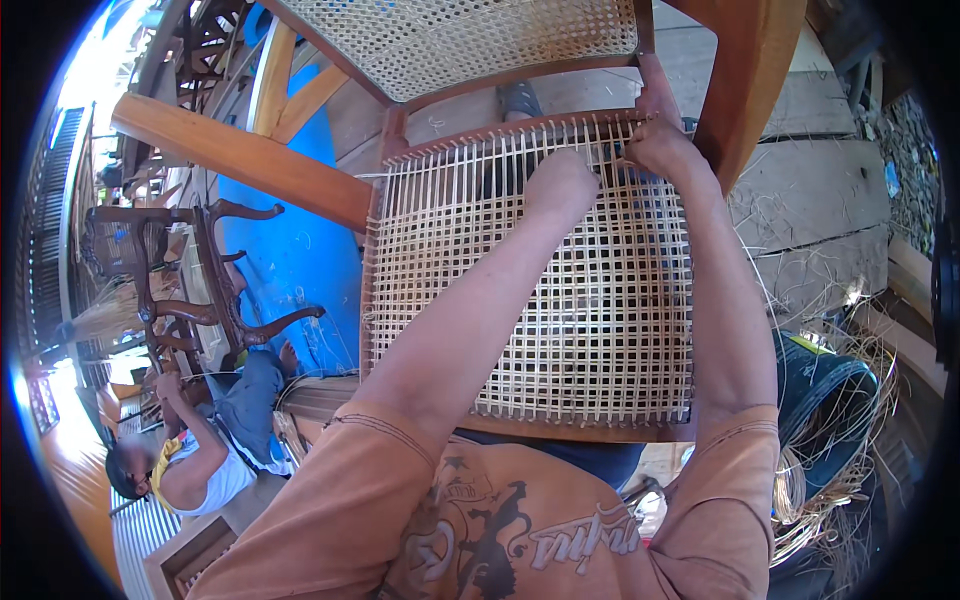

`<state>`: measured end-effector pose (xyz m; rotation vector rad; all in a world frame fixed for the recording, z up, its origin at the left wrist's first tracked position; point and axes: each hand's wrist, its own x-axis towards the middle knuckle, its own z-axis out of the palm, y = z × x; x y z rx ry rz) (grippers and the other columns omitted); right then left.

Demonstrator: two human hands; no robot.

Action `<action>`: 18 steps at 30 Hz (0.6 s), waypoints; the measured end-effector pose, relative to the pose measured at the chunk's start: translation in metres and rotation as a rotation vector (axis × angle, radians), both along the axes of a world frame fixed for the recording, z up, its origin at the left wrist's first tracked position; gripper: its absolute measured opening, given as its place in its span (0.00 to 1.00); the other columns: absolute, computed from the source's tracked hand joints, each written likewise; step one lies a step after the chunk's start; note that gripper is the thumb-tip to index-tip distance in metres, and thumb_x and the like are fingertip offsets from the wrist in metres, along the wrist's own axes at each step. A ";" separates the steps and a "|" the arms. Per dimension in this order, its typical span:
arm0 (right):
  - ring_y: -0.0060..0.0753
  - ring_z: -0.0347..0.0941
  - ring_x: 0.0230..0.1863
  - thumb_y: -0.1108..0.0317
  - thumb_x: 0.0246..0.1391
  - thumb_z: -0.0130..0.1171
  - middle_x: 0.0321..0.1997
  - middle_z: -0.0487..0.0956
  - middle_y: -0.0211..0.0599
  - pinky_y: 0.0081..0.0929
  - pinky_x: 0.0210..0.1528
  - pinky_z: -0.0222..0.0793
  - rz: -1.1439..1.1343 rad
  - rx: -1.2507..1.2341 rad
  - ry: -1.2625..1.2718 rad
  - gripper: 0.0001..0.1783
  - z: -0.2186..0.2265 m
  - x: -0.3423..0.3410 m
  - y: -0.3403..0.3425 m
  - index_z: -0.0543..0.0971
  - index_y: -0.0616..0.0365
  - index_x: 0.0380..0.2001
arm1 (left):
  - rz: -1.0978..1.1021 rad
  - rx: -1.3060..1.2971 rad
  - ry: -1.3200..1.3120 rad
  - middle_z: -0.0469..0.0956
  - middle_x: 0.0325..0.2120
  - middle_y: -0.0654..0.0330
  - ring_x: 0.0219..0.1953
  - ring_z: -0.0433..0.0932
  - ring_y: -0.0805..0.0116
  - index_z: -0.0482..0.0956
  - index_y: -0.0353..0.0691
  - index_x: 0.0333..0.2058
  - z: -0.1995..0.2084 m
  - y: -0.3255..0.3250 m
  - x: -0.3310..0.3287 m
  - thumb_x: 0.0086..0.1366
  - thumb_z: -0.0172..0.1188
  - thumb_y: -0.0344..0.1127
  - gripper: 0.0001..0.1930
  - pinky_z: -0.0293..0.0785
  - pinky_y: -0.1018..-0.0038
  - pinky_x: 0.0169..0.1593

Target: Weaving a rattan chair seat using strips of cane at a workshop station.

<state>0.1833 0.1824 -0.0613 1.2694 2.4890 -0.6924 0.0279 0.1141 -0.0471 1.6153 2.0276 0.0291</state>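
Left hand (563, 180) over the far rows of the square-gridded, pale cane seat in a brown wooden frame (600, 310); fingers mostly hidden, grip cannot be told. Right hand (660, 150) at the seat's far right corner, fingers curled; whether a strand is pinched is unclear. Seat lies before the torso. Beyond seat: finely woven cane backrest (500, 40). Left of seat: bright blue smooth sheet (300, 260), dark carved wooden chair (215, 270), seated person in white-and-yellow top (225, 480). Right of seat: dark green cylindrical container (800, 385).

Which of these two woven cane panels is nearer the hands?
The seat panel: the left hand and right hand are at its far end. Its weave looks more open than that of the backrest panel.
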 end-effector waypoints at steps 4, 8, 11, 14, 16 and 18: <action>0.47 0.75 0.34 0.65 0.43 0.54 0.30 0.77 0.52 0.35 0.40 0.70 -0.355 -0.027 0.228 0.12 -0.013 -0.003 -0.003 0.80 0.62 0.24 | 0.180 -0.205 -0.272 0.78 0.35 0.47 0.40 0.77 0.52 0.79 0.32 0.34 -0.014 0.009 -0.017 0.51 0.63 0.41 0.17 0.72 0.66 0.44; 0.44 0.75 0.28 0.64 0.41 0.56 0.24 0.77 0.51 0.34 0.33 0.71 -0.390 0.039 0.324 0.12 -0.017 0.001 -0.007 0.79 0.63 0.22 | 0.219 -0.202 -0.324 0.78 0.34 0.47 0.38 0.77 0.52 0.79 0.34 0.33 -0.019 0.007 -0.015 0.52 0.60 0.40 0.14 0.72 0.66 0.44; 0.46 0.75 0.30 0.64 0.41 0.55 0.27 0.78 0.50 0.35 0.36 0.70 -0.333 0.014 0.313 0.12 -0.013 0.003 -0.007 0.80 0.62 0.24 | 0.233 -0.103 -0.205 0.78 0.33 0.48 0.37 0.77 0.52 0.80 0.37 0.30 0.000 -0.005 -0.002 0.53 0.55 0.40 0.12 0.72 0.62 0.44; 0.46 0.75 0.33 0.63 0.41 0.55 0.29 0.78 0.49 0.36 0.39 0.70 -0.441 0.138 0.302 0.12 -0.041 0.002 -0.009 0.80 0.61 0.24 | 0.116 0.029 -0.206 0.78 0.24 0.49 0.31 0.78 0.55 0.80 0.38 0.26 0.002 -0.010 0.000 0.55 0.56 0.38 0.10 0.72 0.65 0.39; 0.47 0.75 0.36 0.64 0.44 0.53 0.33 0.78 0.50 0.38 0.42 0.69 -0.555 0.071 0.270 0.13 -0.016 -0.017 -0.020 0.80 0.62 0.26 | 0.053 0.164 -0.162 0.78 0.25 0.49 0.32 0.78 0.54 0.80 0.38 0.26 -0.001 -0.012 -0.017 0.55 0.55 0.38 0.10 0.72 0.64 0.39; 0.48 0.75 0.40 0.64 0.46 0.50 0.36 0.78 0.50 0.40 0.45 0.69 -0.670 0.005 0.233 0.14 0.000 -0.021 -0.022 0.80 0.63 0.27 | -0.013 0.298 -0.119 0.78 0.26 0.48 0.32 0.77 0.52 0.80 0.38 0.26 0.002 -0.013 -0.024 0.55 0.55 0.38 0.10 0.72 0.63 0.40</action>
